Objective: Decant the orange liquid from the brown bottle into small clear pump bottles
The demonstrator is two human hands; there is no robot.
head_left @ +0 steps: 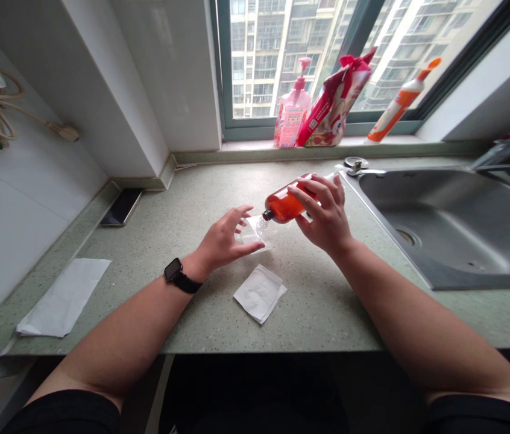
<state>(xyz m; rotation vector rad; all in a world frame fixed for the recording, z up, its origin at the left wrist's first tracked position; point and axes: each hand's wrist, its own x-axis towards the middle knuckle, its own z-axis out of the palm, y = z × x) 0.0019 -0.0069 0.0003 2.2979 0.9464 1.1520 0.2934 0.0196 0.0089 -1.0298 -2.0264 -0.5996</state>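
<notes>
My right hand (330,214) grips a clear bottle (284,202) of orange-red liquid, tipped so that its open dark-threaded neck points down to the left. Below the neck is a small clear plastic container (255,234) on the counter; its exact shape is hard to make out. My left hand (225,238), a black watch (178,274) on its wrist, curves around the container's left side with the thumb in front and the fingers behind. Just in front of it lies a folded white tissue (260,293). Whether liquid is flowing from the neck is unclear.
The speckled green counter (182,223) has a steel sink (454,223) on the right. A phone (122,207) and a white paper sheet (65,296) lie on the left. On the sill stand a pink pump bottle (292,117), a red bag (339,108) and an orange-white bottle (395,108).
</notes>
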